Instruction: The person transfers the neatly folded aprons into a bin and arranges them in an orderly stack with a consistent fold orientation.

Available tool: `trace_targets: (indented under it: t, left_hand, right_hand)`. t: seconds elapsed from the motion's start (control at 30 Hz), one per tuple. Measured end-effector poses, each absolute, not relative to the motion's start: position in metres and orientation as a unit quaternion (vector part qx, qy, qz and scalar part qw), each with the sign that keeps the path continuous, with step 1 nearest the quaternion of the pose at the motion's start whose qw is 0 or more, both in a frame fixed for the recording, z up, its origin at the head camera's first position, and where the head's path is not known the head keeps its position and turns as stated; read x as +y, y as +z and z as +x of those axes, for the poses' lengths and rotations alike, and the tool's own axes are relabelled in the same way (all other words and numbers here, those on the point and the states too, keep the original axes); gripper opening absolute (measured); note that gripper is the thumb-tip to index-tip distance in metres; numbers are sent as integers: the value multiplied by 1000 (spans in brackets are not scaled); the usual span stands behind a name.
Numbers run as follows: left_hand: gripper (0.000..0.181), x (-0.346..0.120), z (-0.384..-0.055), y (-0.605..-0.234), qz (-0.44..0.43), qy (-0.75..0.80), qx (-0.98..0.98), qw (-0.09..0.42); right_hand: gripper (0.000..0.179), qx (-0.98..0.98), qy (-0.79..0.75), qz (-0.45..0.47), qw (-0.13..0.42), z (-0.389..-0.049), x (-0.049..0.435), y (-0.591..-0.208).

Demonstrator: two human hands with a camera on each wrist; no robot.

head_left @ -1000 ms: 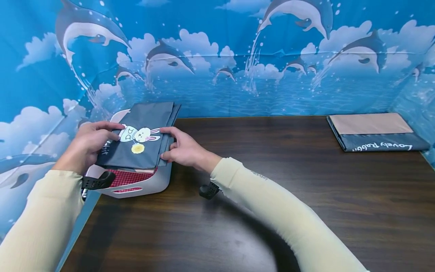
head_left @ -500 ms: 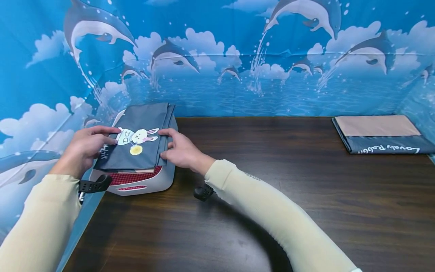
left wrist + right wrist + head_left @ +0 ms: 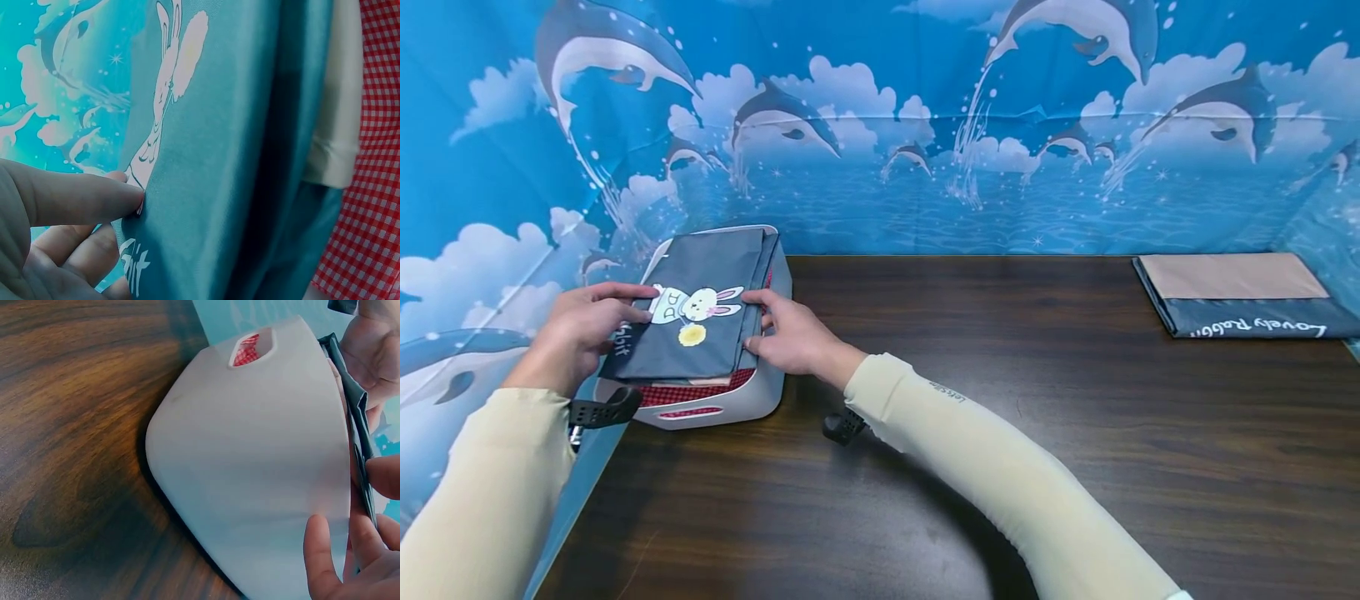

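Observation:
A folded dark blue-grey cloth [image 3: 715, 258] with a white rabbit print lies level over the mouth of a white basket [image 3: 763, 400] in the head view. My left hand [image 3: 576, 333] pinches its left edge, thumb on top and other fingers underneath, as the left wrist view shows. On the opposite edge, my right hand [image 3: 790, 333] pinches the folded layers. In the right wrist view, one finger touches the basket's outer wall [image 3: 250, 444]. Red checked fabric [image 3: 381, 94] shows inside the basket, beside the cloth's pale inner layer [image 3: 337, 112]. The basket's other contents are hidden.
Another folded cloth [image 3: 1232, 279], beige and dark with "Lovely Rabbit" lettering, lies at the back right of the dark wooden table [image 3: 970, 333]. A blue dolphin-print curtain [image 3: 865, 200] hangs behind and along the left side.
Both hands have brought the folded cloth slightly left and down onto the basket. More of the basket's back and right rim now shows. The other folded cloth stays in place on the table.

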State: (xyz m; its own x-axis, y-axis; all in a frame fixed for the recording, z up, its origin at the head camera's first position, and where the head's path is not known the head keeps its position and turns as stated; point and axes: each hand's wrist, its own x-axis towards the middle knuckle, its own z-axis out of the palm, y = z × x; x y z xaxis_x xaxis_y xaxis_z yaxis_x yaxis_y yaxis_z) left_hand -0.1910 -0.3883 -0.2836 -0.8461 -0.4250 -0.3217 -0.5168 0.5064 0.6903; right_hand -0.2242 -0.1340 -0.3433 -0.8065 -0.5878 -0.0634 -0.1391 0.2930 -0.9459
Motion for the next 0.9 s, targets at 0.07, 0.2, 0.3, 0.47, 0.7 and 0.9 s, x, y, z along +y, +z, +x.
trace_targets:
  t: [0.07, 0.2, 0.3, 0.47, 0.7, 0.9]
  left_hand:
    - [49, -388, -190, -284, -275, 415, 866, 55]
    - [50, -388, -190, -285, -278, 411, 867, 54]
    - [50, -388, -190, -286, -276, 412, 867, 55]
    - [50, -388, -189, -286, -278, 415, 865, 52]
    - [50, -391, -186, -286, -286, 416, 862, 49]
    - [47, -395, -183, -288, -298, 422, 855, 49]
  right_hand:
    - [62, 779, -545, -231, 205, -224, -135, -344]
    - [62, 783, -542, -227, 204, -223, -136, -345]
    - [62, 787, -539, -226, 198, -222, -136, -345]
    - [61, 789, -537, -228, 193, -222, -136, -346]
    - [61, 785, -541, -232, 194, -223, -137, -345]
    - [63, 789, -532, -238, 194, -224, -138, -345]
